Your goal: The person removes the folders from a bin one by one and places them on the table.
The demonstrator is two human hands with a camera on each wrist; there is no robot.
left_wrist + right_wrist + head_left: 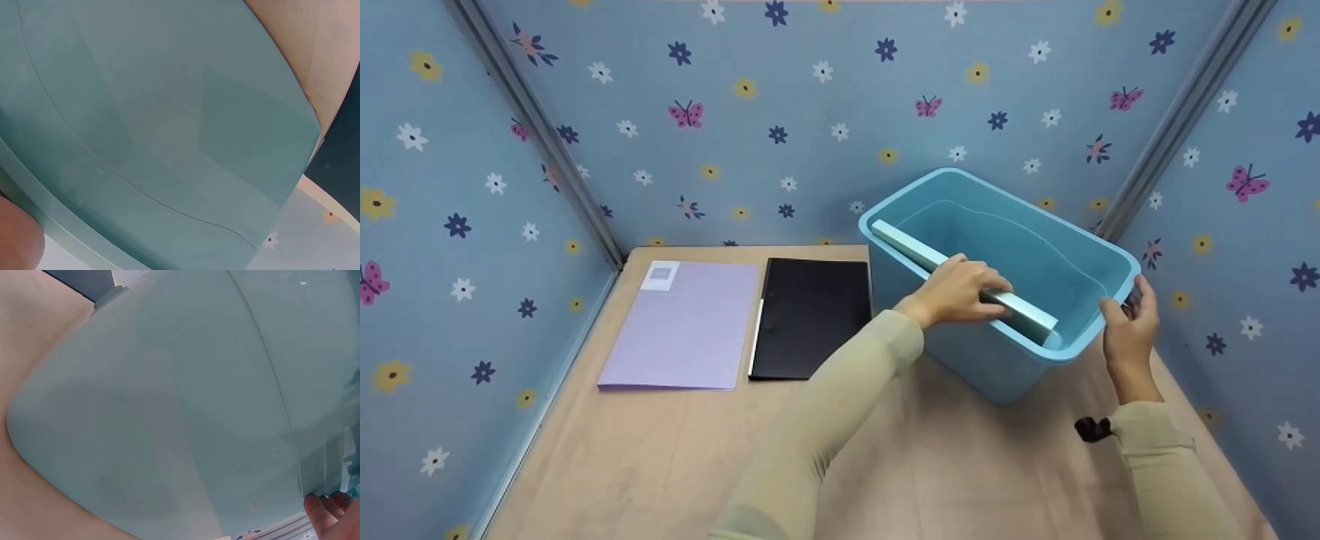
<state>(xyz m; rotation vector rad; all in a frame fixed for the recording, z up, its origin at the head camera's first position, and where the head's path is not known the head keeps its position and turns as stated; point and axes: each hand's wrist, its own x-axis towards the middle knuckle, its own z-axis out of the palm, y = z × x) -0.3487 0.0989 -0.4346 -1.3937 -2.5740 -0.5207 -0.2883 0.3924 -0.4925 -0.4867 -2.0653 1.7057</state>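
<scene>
A light blue plastic bin (1012, 195) stands on the right of the table. Inside it, along the near long wall, is a mint-green folder (907, 244) with its long narrow edge up at the rim. My left hand (960, 291) grips this edge near its middle, fingers curled over it. My right hand (1132, 326) holds the bin's rim at the right end, thumb on the inner side. Both wrist views are mostly filled by the bin's outer wall (169, 112); fingers (320, 509) of the right hand show at the lower right of its view.
A lilac folder (682, 330) with a white label lies flat on the left of the wooden table (675, 457). Beside it lies a black folder (814, 315), partly covered by the left forearm. Flower-patterned walls (810, 105) enclose the table at the back and sides.
</scene>
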